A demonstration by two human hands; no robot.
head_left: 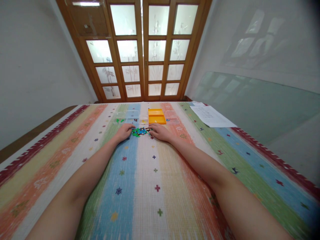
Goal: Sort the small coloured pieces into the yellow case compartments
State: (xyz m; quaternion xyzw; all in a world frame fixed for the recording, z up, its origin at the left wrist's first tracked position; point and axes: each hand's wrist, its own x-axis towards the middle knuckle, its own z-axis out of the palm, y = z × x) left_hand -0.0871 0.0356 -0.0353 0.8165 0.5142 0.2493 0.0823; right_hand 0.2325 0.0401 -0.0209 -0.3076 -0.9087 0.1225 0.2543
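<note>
A small heap of tiny colored plastic pieces [140,132], mostly green and blue with some dark and pale ones, lies on the striped tablecloth. My left hand [124,132] rests at the heap's left edge, its fingers loosely bent and reaching over the nearest pieces. On the opposite side, my right hand [160,132] touches the heap with fingers stretched and slightly apart. I see nothing held in either hand, though the fingertips are small in view. Just beyond the hands stands a yellow two-compartment tray [157,115].
Left of the yellow tray is a clear plastic tray [126,115] with a few green and dark red pieces. Another clear tray [173,116] on the right holds blue pieces. White paper sheets [212,116] lie at the table's far right. Wooden glazed doors [143,50] stand behind the table.
</note>
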